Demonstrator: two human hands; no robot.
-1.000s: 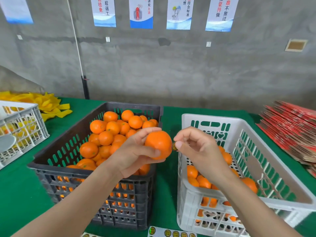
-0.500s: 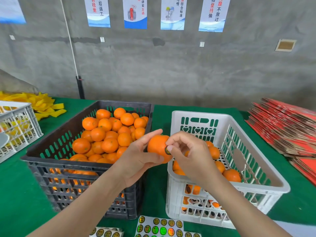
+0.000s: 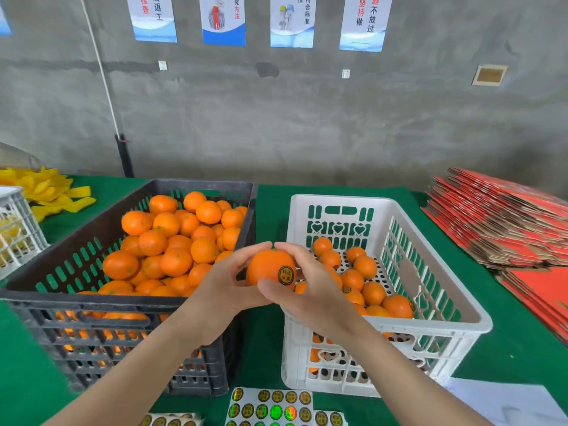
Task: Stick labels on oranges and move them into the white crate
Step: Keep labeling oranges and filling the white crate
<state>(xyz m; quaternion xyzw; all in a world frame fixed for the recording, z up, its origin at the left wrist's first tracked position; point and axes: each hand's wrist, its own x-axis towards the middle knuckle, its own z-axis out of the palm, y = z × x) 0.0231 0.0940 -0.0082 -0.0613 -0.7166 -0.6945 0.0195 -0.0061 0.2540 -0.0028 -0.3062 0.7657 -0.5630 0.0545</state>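
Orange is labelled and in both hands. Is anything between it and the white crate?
Nothing visible. The orange, with its label on, is held by the left hand and right hand over the white crate's left rim. The crate is open on top, and the oranges inside lie below the rim.

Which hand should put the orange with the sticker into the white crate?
Probably the right hand: its fingers wrap the labelled orange and it hangs partly over the white crate. The left hand is on the black crate's side.

both hands (image 3: 310,290) hold one orange (image 3: 266,267) (label (image 3: 285,275) on).
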